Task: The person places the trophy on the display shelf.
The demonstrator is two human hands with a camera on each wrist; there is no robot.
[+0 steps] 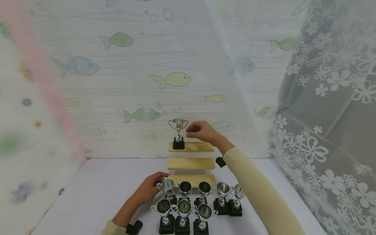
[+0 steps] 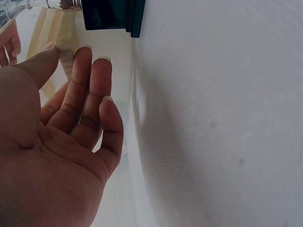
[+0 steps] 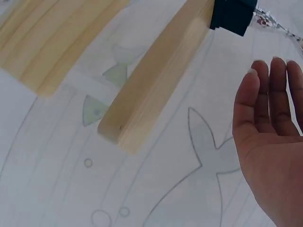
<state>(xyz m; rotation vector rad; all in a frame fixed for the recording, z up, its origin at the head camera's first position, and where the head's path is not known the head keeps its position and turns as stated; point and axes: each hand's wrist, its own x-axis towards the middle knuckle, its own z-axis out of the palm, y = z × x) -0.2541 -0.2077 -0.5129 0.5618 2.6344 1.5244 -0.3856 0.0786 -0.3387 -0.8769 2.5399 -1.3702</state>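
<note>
Trophy cup [image 1: 178,126] stands upright toward the left end of the top plank [image 1: 199,147], black base on the wood. Right hand [image 1: 202,132] just beside its right handle; grip relaxed and part-wide, fingers apart from the cup, nothing held. Left hand [image 1: 149,186] low, next to the leftmost back-row cup [image 1: 168,185]; grip loose, fingers lightly bent, nothing held. Thumb tip close to a plank; contact unclear. Eight cups upright on the tabletop [image 1: 85,195]: five in an uneven back row, three in front. Judgement: step in hand is setting the upper cup on its plank, placement looking all but done. Next move likely calls for drawing the right hand away without snagging the handle, then picking another cup from the crowded rows.
</note>
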